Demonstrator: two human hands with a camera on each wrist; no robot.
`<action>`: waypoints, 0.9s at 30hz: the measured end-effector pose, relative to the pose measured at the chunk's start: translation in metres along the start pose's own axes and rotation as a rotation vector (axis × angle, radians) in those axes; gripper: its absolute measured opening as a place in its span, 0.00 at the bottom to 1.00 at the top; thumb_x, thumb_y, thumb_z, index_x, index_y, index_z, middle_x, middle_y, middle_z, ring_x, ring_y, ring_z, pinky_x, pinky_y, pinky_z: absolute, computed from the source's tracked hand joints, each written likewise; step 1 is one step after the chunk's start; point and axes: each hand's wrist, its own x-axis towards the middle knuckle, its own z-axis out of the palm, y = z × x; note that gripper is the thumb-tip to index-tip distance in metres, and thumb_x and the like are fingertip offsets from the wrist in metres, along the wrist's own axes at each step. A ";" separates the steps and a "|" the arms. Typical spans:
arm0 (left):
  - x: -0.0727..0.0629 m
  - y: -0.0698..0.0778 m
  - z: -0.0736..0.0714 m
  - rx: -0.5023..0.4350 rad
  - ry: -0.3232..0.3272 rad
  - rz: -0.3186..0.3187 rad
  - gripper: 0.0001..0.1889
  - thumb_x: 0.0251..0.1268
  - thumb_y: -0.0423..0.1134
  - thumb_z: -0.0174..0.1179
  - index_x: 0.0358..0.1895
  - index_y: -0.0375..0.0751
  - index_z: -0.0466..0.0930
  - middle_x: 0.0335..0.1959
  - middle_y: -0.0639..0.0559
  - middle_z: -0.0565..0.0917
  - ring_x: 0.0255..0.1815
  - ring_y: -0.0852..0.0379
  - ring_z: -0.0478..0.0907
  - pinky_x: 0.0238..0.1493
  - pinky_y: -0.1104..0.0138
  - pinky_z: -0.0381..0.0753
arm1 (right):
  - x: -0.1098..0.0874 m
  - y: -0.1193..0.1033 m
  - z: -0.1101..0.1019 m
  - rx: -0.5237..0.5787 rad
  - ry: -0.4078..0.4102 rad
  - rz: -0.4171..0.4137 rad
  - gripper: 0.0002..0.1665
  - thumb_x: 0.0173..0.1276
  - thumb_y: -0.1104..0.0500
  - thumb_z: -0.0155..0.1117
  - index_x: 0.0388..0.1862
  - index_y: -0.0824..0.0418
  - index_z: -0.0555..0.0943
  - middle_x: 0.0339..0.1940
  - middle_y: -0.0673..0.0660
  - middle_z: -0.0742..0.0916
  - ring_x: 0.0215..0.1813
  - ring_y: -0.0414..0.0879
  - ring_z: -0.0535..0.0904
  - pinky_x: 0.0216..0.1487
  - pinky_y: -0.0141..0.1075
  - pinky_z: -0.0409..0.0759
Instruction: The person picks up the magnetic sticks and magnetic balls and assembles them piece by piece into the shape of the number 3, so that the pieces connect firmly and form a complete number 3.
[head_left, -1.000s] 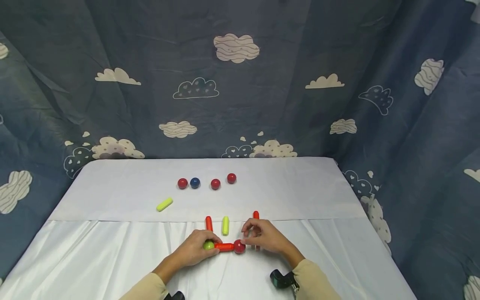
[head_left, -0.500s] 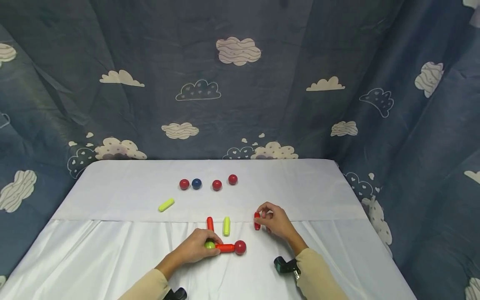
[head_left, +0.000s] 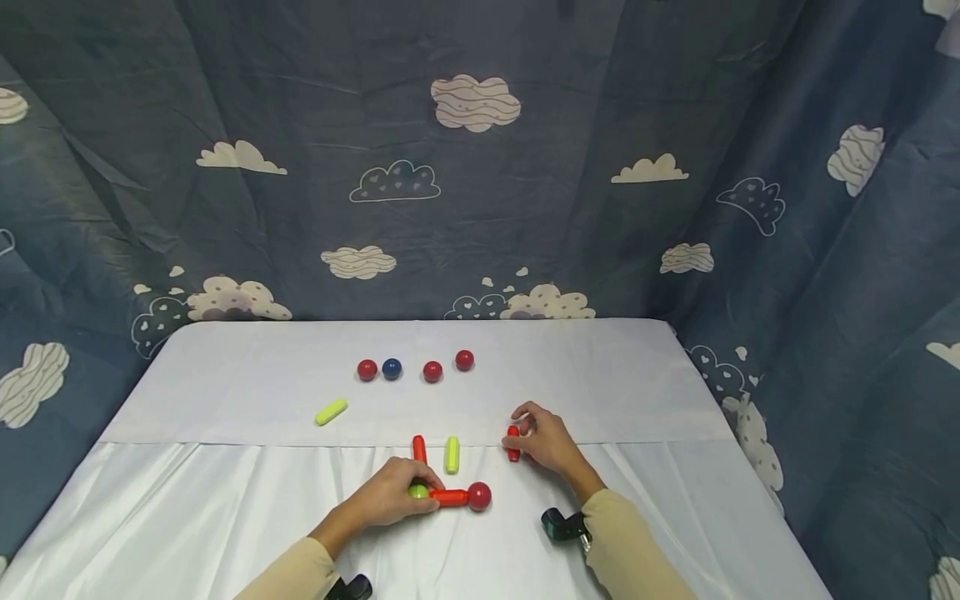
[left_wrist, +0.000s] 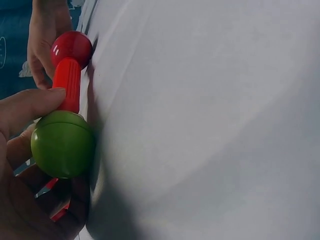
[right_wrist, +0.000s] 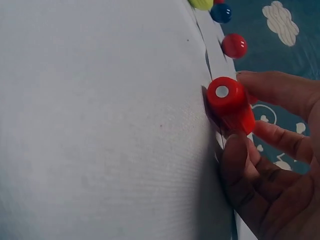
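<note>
Green is the ball [left_wrist: 62, 147] that the left hand [head_left: 390, 493] grips: its fingers [left_wrist: 35, 105] are curled round it, the thumb tip pressing a red connecting rod [head_left: 450, 497] where rod meets ball. The right hand [head_left: 551, 442] is clamped on a short red rod [right_wrist: 230, 107], with fingers [right_wrist: 280, 90] touching it from opposite sides; a pale disc shows in the end facing the wrist camera. This piece points away from the person, to the right of the others, and I cannot tell whether it touches the table.

From the green ball, the red connecting rod runs rightward to a large red ball [head_left: 479, 497], end against surface. An upper red rod [head_left: 419, 450] extends away from the person beside the left hand, its near end hidden. Between the hands, near the upper red rod, lies a lime-yellow rod [head_left: 452, 456], roughly parallel to it.

Farther out, a slanted yellow rod [head_left: 331, 412] rests at left. Beyond it, a loose row holds a leftmost red ball [head_left: 367, 370], a blue ball [head_left: 392, 369] just beside it, then two more red balls [head_left: 432, 372]. White cloth covers the table [head_left: 600, 375], and behind hangs a dark blue curtain [head_left: 525, 192] printed with clouds.
</note>
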 end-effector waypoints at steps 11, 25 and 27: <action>0.001 0.001 -0.001 -0.005 -0.016 -0.010 0.07 0.55 0.37 0.70 0.37 0.45 0.85 0.31 0.62 0.81 0.33 0.62 0.69 0.38 0.67 0.68 | 0.004 -0.006 0.000 -0.211 -0.042 -0.028 0.15 0.54 0.60 0.74 0.39 0.58 0.80 0.22 0.50 0.75 0.24 0.43 0.70 0.24 0.32 0.68; 0.002 0.001 0.000 0.032 -0.014 0.008 0.06 0.55 0.37 0.69 0.37 0.45 0.86 0.30 0.63 0.81 0.31 0.65 0.68 0.37 0.68 0.68 | 0.004 -0.008 0.001 -0.123 -0.017 -0.025 0.13 0.52 0.65 0.69 0.38 0.62 0.81 0.23 0.52 0.79 0.24 0.42 0.73 0.22 0.32 0.72; 0.003 0.002 -0.001 0.033 -0.018 0.002 0.06 0.55 0.38 0.69 0.37 0.46 0.86 0.31 0.64 0.81 0.32 0.65 0.68 0.37 0.68 0.67 | 0.004 -0.007 0.002 -0.067 -0.029 -0.029 0.13 0.53 0.66 0.68 0.39 0.63 0.81 0.24 0.52 0.79 0.23 0.42 0.75 0.21 0.32 0.74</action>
